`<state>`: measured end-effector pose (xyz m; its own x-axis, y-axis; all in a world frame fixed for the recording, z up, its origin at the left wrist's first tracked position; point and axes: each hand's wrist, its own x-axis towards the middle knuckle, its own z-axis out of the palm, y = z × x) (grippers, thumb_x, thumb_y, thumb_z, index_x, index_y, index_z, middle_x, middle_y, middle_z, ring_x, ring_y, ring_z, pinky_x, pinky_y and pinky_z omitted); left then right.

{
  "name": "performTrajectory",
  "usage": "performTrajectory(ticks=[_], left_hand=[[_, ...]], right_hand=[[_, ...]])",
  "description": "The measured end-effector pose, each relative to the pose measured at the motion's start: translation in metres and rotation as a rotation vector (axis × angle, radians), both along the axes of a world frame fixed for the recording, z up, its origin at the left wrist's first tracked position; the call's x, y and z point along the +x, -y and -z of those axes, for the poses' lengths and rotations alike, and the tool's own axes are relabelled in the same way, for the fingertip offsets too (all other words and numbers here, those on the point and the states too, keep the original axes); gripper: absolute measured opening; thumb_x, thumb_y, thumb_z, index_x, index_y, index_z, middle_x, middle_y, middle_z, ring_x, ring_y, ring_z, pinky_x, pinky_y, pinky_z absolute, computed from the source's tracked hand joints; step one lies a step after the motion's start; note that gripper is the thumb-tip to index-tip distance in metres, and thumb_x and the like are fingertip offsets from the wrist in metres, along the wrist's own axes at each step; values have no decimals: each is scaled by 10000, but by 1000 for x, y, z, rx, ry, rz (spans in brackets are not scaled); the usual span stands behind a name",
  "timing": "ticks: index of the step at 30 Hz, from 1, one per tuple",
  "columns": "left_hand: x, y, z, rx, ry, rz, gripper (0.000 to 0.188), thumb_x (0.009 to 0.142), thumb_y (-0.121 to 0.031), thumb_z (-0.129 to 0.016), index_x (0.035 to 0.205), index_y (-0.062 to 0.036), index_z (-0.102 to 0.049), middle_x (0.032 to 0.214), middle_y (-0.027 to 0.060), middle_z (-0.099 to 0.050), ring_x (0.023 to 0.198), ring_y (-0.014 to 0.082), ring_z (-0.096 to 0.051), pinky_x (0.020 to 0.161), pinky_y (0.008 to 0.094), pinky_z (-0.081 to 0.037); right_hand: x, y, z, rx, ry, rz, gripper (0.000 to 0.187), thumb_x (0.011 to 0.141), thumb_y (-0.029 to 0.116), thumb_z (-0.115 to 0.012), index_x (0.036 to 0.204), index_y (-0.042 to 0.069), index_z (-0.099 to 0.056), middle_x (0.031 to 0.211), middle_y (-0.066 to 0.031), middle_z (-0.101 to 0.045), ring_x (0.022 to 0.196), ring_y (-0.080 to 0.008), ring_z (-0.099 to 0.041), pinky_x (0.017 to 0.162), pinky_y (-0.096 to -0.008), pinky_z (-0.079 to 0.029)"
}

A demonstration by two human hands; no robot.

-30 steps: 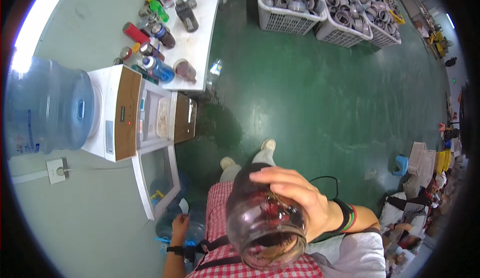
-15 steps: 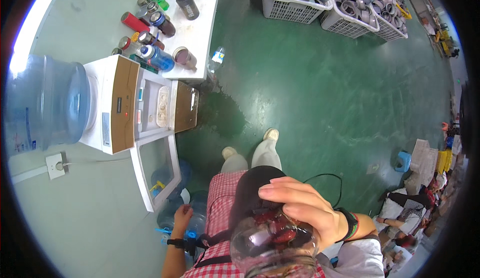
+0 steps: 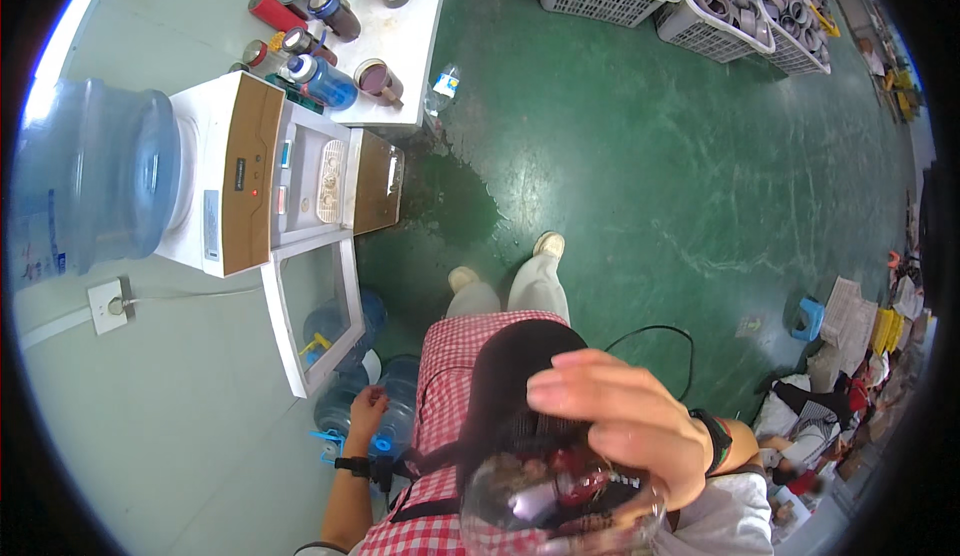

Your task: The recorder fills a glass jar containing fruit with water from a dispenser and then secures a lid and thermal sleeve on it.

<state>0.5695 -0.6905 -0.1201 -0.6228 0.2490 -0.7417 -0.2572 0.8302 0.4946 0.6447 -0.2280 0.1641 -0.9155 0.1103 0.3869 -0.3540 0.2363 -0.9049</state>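
Observation:
My right hand (image 3: 640, 421) is wrapped round a clear drink bottle (image 3: 530, 506) with dark red pieces inside, held very close at the bottom middle. The bottle's lower part runs out of the picture, and its mouth cannot be made out. Beside it shows a black, rounded cap brim (image 3: 515, 371). Down at my left side, my left hand (image 3: 368, 411) has its fingers curled together; whatever they hold, if anything, is hidden. That hand is nearest to large clear blue water jugs (image 3: 400, 396) on the floor.
At left stands a white-and-brown water dispenser (image 3: 255, 166), its lower door (image 3: 350, 356) swung out. Several drink bottles crowd a white table (image 3: 410, 66). A plastic bottle (image 3: 440, 91) lies beside wet floor (image 3: 450, 191). Crates (image 3: 610, 1) of grey rings stand far right; a black cable (image 3: 690, 356) curves rightward.
The view has tipped so that the dispenser and table sit higher. My right hand and the bottle have shifted slightly down and right. My left hand still hangs by the jugs.

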Motion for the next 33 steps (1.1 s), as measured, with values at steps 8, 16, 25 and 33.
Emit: performTrajectory(ticks=[8,16,25,33], left_hand=[[1,21,36,54,-147,39,237,799,-48,-560,1014,-1,-650,925,121,-689,797,215,-682,698,319,-538],[-26,-4,42,125,-73,-77,229,831,-119,-599,1009,20,-638,908,125,-690,764,209,-677,694,326,-533],[-84,-125,-11,515,-130,113,438,838,-159,-685,1215,-15,-515,957,106,-650,887,194,-639,803,315,-508],[-87,-307,-216,1174,187,228,882,780,-156,-753,1466,-112,-200,1400,129,-386,1269,282,-416,1049,446,-354]], right_hand=[[-3,-12,27,-78,-8,177,1077,505,303,-943,1346,-28,-358,1324,-269,-476,1177,-338,-535,974,-416,-449],[-1,-46,6,-203,68,647,1008,549,426,-871,1309,-53,-413,1283,-172,-509,1188,-264,-516,1054,-392,-374],[1,-62,-37,-417,-62,627,859,662,351,-827,1316,-32,-421,1226,-125,-548,1110,-213,-564,976,-352,-444],[-11,-33,-36,-433,1,548,870,642,359,-823,1308,-24,-417,1218,-109,-542,1123,-205,-543,979,-346,-424]])
